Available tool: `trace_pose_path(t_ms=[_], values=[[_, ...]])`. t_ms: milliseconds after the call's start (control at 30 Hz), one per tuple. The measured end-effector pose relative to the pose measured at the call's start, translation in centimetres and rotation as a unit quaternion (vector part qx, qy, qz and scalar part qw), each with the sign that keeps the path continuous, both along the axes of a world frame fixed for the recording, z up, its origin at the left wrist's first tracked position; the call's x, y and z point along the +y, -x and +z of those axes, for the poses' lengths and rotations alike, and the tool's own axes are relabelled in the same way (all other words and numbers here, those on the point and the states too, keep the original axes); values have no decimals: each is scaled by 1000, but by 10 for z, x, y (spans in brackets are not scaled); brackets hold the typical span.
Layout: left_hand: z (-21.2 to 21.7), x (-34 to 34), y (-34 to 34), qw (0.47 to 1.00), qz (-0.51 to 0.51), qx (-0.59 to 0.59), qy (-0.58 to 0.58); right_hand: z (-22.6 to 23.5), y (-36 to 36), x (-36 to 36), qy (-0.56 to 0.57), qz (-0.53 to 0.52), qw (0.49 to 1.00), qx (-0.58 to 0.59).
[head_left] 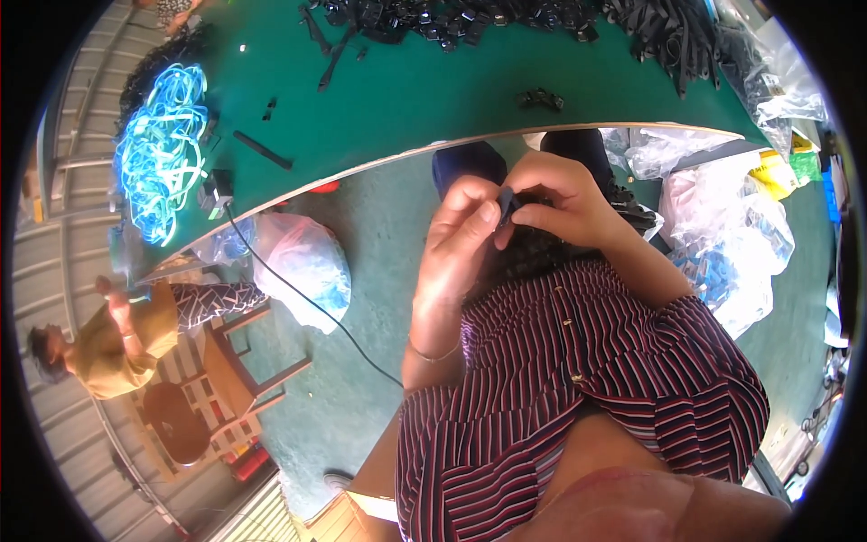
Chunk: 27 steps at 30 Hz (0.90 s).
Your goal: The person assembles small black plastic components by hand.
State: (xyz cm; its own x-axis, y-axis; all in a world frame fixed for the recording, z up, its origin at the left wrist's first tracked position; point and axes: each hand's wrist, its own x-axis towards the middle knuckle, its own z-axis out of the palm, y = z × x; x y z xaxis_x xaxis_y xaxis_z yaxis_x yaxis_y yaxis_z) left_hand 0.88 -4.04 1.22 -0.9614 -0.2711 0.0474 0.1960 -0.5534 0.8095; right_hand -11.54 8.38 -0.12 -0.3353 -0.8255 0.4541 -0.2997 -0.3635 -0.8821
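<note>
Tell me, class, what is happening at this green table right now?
A person in a striped shirt sits by a green table and pinches a small dark piece between both hands, the left hand and the right hand meeting over their lap. Heaps of black parts lie along the table's far edge, with a bundle of bright blue strips at its left end. Another person sits nearby.

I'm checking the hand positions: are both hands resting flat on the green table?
No: the left hand and right hand pinch a small dark piece together below the green table edge.
</note>
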Motion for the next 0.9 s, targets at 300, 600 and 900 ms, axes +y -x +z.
trace_pose_path(t_ms=[300,600,900], values=[[-6,-3,4,995,-59,8,-86,2,-4,1,37,71,985,-156],[-3,4,-1,997,23,-57,-38,16,2,2,-43,-31,994,92],[-8,2,-8,993,-33,20,-116,6,-12,-1,27,74,989,-125]])
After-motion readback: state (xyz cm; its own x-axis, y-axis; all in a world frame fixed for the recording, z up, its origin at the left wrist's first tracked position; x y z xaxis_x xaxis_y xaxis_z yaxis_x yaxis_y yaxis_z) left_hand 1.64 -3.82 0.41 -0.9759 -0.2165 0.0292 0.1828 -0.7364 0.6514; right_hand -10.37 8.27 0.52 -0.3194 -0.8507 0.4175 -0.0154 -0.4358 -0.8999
